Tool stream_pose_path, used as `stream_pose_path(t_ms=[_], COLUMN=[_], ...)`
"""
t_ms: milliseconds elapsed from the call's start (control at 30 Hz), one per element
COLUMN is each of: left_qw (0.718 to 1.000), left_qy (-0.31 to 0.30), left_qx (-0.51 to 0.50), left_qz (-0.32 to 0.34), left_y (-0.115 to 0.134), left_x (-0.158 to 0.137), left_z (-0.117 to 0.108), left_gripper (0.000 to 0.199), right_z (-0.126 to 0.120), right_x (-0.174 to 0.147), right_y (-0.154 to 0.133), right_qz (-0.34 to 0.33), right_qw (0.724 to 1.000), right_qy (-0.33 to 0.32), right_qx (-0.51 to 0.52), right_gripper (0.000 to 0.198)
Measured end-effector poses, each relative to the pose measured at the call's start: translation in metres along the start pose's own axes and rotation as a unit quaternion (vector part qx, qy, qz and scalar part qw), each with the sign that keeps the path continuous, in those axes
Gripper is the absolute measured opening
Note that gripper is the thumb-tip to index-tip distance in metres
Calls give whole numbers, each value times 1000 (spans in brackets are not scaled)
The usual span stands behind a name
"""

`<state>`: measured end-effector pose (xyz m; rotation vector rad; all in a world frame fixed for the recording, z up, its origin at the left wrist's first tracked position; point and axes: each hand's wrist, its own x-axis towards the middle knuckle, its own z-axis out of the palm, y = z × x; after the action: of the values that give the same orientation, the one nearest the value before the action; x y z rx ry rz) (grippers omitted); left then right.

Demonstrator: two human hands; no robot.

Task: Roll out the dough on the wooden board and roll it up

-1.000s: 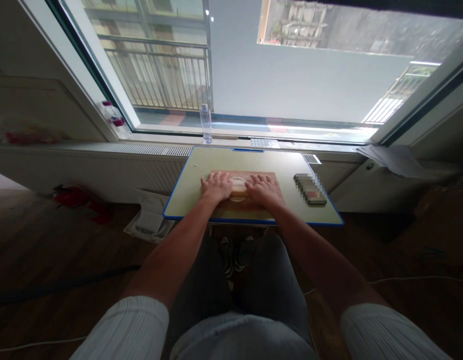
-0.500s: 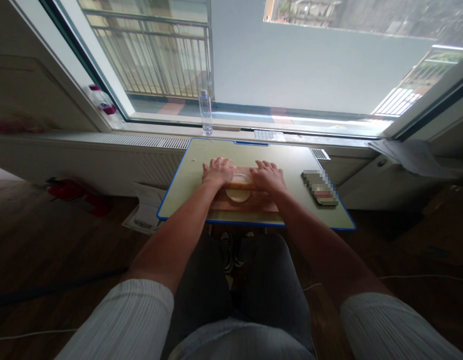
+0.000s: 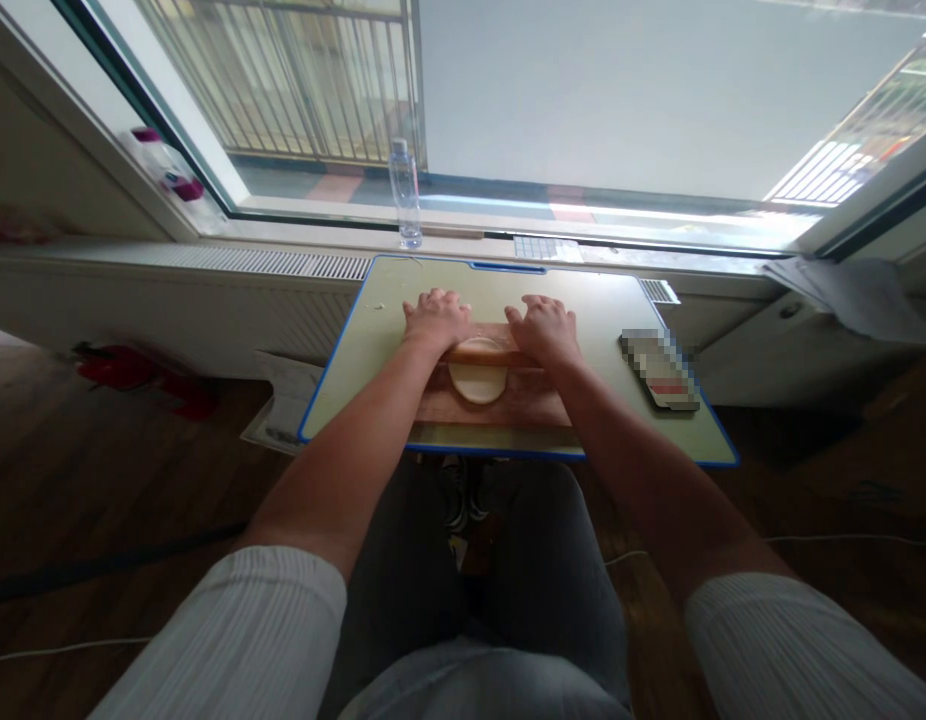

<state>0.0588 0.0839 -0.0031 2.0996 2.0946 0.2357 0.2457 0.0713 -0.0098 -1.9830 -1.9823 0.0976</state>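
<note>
A wooden rolling pin (image 3: 484, 353) lies crosswise over a round, flat piece of pale dough (image 3: 478, 384). My left hand (image 3: 437, 322) presses on the pin's left end, and my right hand (image 3: 544, 330) on its right end. Both palms rest over the wood, with the fingers bent forward beyond it, so the pin's ends are hidden. Most of the dough shows on the near side of the pin, with a thin strip at the far side. Under it is a reddish-brown wooden board (image 3: 534, 408), set on a small pale-green table with a blue rim (image 3: 358, 350).
A phone-like object (image 3: 659, 370), blurred by pixels, lies on the table's right side. Behind, a clear bottle (image 3: 406, 195) stands on the sill, and a purple-capped bottle (image 3: 167, 165) leans at the window's left. Papers (image 3: 845, 300) lie right; a red fire extinguisher (image 3: 144, 378) is on the floor left.
Both hands have pushed the rolling pin away from me, toward the dough's far edge, so more dough shows on the near side. The camera has tilted slightly downward.
</note>
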Motion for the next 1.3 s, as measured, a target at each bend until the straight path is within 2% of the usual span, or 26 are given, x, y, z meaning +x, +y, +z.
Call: stream_pose_path(t_ms=[167,467,967,1300], left_qw=[1000,1000,999,999], left_qy=[-9,12,51,37], left_qx=[3,-1,-3,-7], left_qz=[0,8,8,5], left_y=[-1,-3,-3,-3], left_x=[-3,-18,-47,-59], left_z=[1,2,0,-1], left_gripper=[57,55,47,47], right_z=[-2,-9,-14,-20], right_x=[-4,-15,-37,-53], right_y=[-2,-4,-8,-10], right_qz=[10,18,-4,-9], right_qw=[1000,998,998,996], right_qy=[-25,-57,-54,-58], right_qx=[-12,-8,-44,-59], right_gripper=[54,59,56,56])
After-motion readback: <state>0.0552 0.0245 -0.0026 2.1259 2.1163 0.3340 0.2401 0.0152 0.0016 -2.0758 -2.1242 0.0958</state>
